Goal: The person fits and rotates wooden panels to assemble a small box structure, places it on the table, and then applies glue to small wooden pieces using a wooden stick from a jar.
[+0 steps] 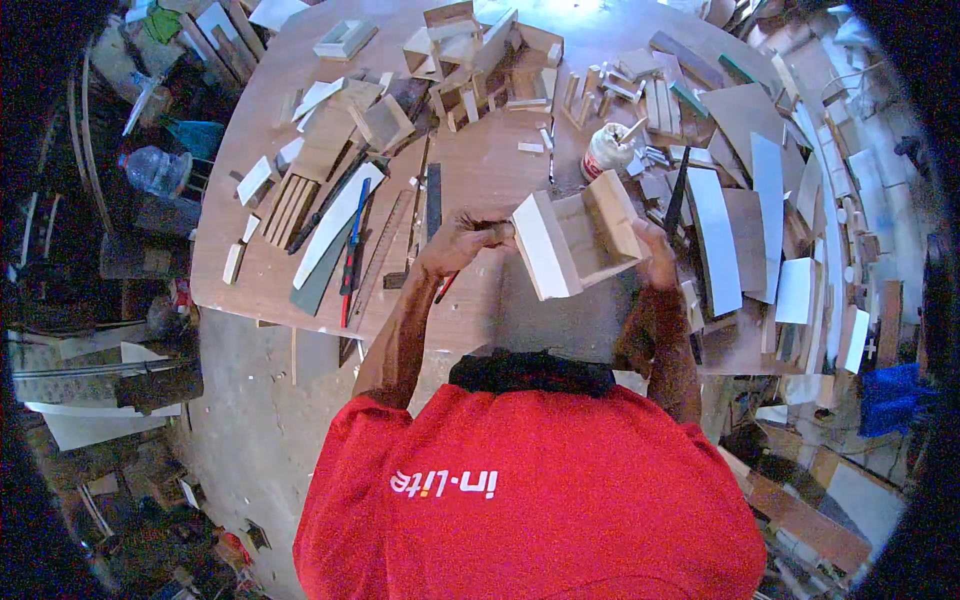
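Observation:
Between my two hands, above the table's near edge, is a small open wooden box [585,235] with a white-faced side on the left. My left hand [465,242] grips that white side near its upper left corner, thumb and fingers closed on it. On the opposite side, my right hand [655,256] is closed on the box's bare wooden wall, its fingers partly hidden. Just behind the box stands a white jar [608,150] with a stick in it.
Several small wooden boxes [455,50] stand at the table's far middle. A red-and-blue tool [352,255], a dark metal straightedge [433,200] and slats [290,210] lie on the left. White-faced boards [715,240] and small offcuts crowd the right. The brown table [235,265] has a curved edge.

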Tool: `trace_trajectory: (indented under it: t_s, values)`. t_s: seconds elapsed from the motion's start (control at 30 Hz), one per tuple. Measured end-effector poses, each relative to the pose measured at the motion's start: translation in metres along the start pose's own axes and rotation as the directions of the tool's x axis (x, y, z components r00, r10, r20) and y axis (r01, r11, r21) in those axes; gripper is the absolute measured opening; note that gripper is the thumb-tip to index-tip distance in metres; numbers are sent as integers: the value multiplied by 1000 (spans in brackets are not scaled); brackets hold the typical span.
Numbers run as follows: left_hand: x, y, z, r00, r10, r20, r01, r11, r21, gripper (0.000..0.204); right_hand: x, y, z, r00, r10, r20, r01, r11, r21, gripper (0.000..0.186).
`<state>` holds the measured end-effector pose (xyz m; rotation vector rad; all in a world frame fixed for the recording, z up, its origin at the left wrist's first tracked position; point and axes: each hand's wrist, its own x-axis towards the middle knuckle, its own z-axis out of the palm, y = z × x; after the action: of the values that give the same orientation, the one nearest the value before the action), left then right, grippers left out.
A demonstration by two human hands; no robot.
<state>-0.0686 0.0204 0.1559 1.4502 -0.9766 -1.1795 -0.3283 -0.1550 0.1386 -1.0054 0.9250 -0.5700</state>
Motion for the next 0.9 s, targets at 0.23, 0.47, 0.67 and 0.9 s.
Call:
trace_trajectory:
  t_s: [0.23,0.47,0.67,0.9]
  values:
    - [0,0,6,995,-18,-95,17,1000,-10,21,27,33,-26,999,-37,36,34,995,96,36]
    - [-5,-2,3,992,-86,-90,89,996,21,23,25,29,-15,990,-96,100,95,995,15,45]
    - [-1,16,15,982,-23,-186,-3,990,-139,23,10,17,-8,909,-380,173,416,864,-284,51]
    - [2,9,9,967,-11,-256,11,1000,-5,33,38,47,-19,984,-168,59,177,954,-241,47]
